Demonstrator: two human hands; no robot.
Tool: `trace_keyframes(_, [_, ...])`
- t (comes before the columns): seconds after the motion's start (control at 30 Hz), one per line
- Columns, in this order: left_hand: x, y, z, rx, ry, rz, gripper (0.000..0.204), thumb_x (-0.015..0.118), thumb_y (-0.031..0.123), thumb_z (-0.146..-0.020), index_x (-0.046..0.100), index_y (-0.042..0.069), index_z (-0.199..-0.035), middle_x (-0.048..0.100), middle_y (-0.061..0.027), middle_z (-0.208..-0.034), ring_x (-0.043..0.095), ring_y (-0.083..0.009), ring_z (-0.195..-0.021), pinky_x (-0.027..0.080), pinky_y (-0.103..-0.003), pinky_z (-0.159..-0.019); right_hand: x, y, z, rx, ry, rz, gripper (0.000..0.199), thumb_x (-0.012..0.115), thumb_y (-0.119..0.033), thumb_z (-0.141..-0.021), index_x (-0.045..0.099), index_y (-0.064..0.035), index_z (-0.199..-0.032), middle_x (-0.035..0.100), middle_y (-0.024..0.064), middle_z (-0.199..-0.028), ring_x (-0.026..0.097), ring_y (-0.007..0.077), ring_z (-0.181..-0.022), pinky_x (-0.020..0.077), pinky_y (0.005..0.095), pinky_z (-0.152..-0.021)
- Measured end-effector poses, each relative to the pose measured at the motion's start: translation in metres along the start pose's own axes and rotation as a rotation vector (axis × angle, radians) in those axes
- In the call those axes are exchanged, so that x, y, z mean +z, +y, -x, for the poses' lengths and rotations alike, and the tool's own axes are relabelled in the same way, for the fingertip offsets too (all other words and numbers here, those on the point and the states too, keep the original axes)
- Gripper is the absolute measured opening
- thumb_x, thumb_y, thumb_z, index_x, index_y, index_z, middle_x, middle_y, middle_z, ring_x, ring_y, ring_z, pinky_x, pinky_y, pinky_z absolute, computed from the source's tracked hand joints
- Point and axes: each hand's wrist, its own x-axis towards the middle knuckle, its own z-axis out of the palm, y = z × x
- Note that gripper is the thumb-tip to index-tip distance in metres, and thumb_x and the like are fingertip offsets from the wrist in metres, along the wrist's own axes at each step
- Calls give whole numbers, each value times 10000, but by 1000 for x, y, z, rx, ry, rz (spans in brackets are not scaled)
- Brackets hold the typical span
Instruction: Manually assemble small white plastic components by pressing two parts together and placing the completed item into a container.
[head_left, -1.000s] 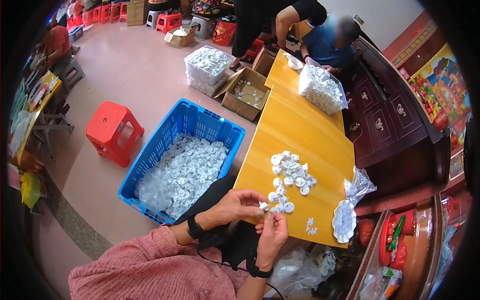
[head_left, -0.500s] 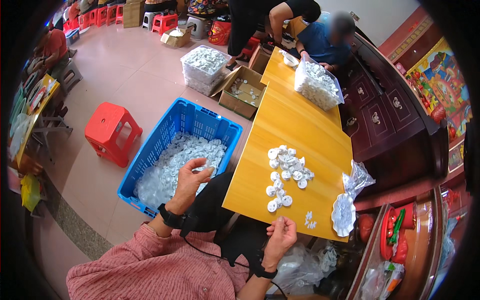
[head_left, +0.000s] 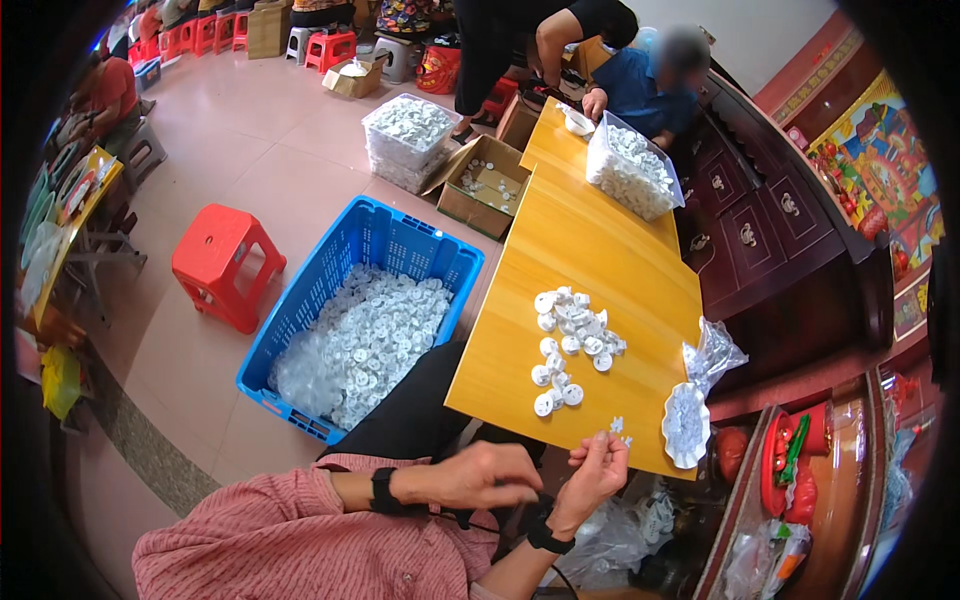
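My right hand point(head_left: 597, 474) is at the table's near edge, thumb and fingertips pressed together beside a few small white plastic pieces point(head_left: 621, 432). Whatever its fingers pinch is too small or hidden to make out. Close by on its left, my left hand point(head_left: 482, 473) hovers over my lap, its fingers smeared by motion. Farther up the yellow wooden table point(head_left: 560, 235) lies a loose group of round white plastic parts point(head_left: 579, 325). A frilled white dish point(head_left: 687, 428) of small pale pieces stands at the table's right edge.
Left of the table, a blue crate point(head_left: 262, 362) holds many round white parts. A red stool point(head_left: 222, 255) stands beyond it. A clear tub point(head_left: 640, 165) of white parts is on the far table end, near a seated person in blue. A cardboard box point(head_left: 483, 185) sits on the floor.
My left hand has come from over the blue crate to beside my right hand. The right hand has shifted slightly right, to the small white pieces. The seated person's hand has moved to the bowl.
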Motion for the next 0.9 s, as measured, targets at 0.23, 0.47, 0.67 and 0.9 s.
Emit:
trace_keyframes(0.23, [50, -9, 3, 56, -286, 158, 352, 691, 86, -874, 548, 10, -1187, 525, -134, -1116, 619, -293, -982, 511, -366, -815, -14, -14, -19, -36, 143, -61, 164, 602, -174, -995, 583, -19, -945, 578, 22, -750, 490, 68, -593, 390, 196, -516])
trace_keyframes(0.47, [68, -11, 20, -112, -330, 243, 615, 669, 51, -909, 348, 32, -1433, 439, -158, -1253, 603, -291, -1108, 551, -341, -929, -27, -11, -35, -41, 215, -230, 173, 630, -189, -984, 582, -28, -944, 553, 8, -725, 468, 68, -607, 380, 203, -540])
trace_keyframes(0.67, [62, -12, 28, -140, -504, 179, 515, 669, 99, -916, 396, 29, -1348, 472, -167, -1180, 607, -296, -1023, 534, -366, -846, -22, -15, -44, -57, 225, -312, 155, 629, -171, -985, 588, -32, -929, 555, 8, -723, 481, 69, -617, 393, 202, -559])
trace_keyframes(0.9, [61, -19, 32, -153, -716, 97, 309, 669, 157, -927, 537, 12, -1165, 588, -159, -1009, 632, -348, -884, 516, -407, -795, -11, 16, -31, -51, 116, -9, 123, 607, -126, -979, 597, -3, -974, 597, 19, -762, 518, 67, -606, 422, 199, -543])
